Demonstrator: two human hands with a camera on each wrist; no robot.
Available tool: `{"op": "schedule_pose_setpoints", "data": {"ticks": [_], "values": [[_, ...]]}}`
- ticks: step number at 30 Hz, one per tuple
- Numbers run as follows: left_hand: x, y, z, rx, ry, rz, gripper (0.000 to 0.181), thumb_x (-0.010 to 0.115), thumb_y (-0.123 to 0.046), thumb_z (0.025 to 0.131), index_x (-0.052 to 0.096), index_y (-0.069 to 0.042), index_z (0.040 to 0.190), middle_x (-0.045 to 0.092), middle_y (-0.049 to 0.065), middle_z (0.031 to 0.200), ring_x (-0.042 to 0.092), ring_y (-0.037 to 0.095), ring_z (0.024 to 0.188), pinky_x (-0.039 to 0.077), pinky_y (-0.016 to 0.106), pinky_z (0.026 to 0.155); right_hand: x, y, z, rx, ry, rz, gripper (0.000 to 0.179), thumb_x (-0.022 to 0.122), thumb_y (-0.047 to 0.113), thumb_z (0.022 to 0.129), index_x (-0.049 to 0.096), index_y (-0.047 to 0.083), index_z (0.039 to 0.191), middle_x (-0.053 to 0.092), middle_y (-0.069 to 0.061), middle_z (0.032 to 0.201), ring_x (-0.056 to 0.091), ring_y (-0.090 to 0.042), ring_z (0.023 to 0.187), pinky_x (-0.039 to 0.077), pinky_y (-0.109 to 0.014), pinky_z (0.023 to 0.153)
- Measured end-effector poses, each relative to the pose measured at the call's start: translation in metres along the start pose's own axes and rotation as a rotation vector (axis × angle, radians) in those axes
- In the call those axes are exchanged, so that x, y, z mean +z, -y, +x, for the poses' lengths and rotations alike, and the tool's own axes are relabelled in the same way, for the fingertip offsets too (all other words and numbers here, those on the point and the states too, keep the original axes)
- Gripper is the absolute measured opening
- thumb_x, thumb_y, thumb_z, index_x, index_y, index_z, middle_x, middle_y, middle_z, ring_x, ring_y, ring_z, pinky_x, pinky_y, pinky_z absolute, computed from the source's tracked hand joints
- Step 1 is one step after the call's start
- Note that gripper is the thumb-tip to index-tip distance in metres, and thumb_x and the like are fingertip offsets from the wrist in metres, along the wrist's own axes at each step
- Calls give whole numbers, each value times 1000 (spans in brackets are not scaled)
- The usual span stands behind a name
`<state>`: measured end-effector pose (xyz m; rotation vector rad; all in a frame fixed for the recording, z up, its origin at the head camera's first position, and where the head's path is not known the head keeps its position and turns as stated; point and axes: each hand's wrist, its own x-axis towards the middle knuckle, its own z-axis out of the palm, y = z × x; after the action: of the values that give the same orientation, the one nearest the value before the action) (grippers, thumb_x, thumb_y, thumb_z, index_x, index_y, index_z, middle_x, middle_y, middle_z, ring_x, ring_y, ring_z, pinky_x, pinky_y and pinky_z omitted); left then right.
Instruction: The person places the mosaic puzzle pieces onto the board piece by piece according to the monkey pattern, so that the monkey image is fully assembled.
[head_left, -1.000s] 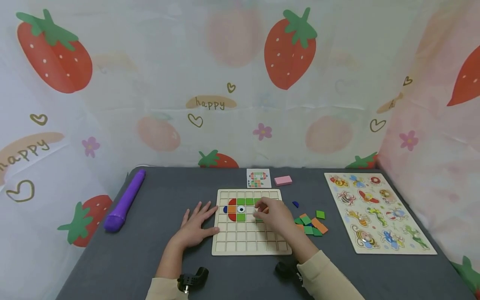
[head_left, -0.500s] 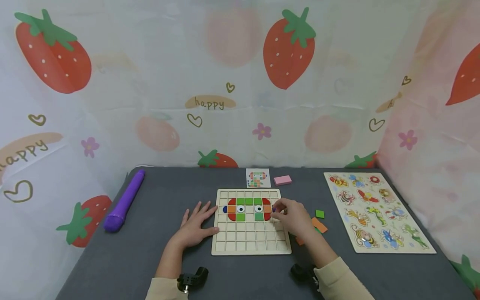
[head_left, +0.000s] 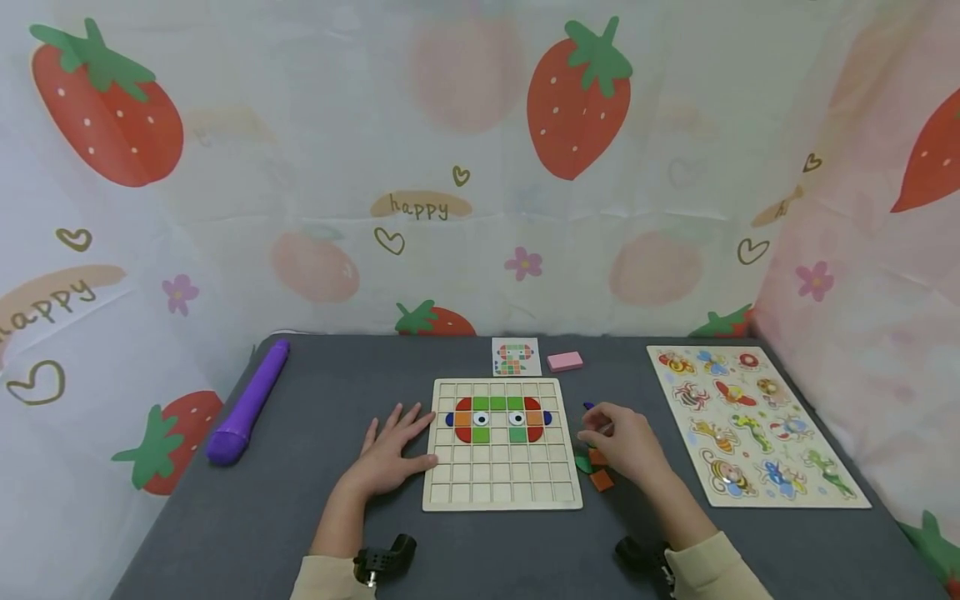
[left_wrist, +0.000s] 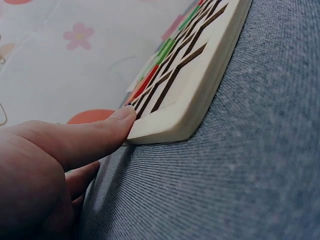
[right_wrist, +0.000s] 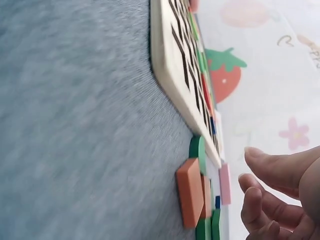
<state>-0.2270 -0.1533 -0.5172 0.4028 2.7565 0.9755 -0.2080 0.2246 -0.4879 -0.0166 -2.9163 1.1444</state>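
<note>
Before a backdrop [head_left: 480, 267] reading "happy," the left hand [head_left: 390, 458] — fingers spread — touched the grid board [head_left: 502, 473] on the surface [head_left: 352, 362]; the right hand [head_left: 618, 440], loosely curled and empty, hovered near loose tiles [head_left: 602, 481].

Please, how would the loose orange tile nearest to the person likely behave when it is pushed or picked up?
The orange tile is probably stiff, as its faces and edges look straight in the right wrist view. It seems unlikely to roll, since it is flat and square. It is probably light, being small beside the right hand.
</note>
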Motion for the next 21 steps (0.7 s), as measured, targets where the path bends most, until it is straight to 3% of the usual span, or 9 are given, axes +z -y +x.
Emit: {"op": "schedule_pose_setpoints", "data": {"ticks": [10,15,21], "values": [[0,2,1,1,5,1,76,74,-42,90,42,-21,156,25,10,167,3,37,157,-9,63,122,-11,-17,-16,-70,157,35,18,80,19,88,74,13,103,71,1,94,63,-12,75,51,-29,63],[0,2,1,6,1,3,77,74,-43,90,42,-21,156,25,10,167,3,37,157,-8,64,122,-17,-24,-21,-86,223,-11,24,86,23,81,75,15,101,71,5,91,57,-12,72,47,-27,63],[1,2,1,1,2,-2,77,74,-42,90,42,-21,156,25,11,167,3,38,157,-9,64,122,-22,-27,-24,-116,323,-60,30,90,17,74,75,14,100,63,2,84,52,-16,74,44,-31,66]]}}
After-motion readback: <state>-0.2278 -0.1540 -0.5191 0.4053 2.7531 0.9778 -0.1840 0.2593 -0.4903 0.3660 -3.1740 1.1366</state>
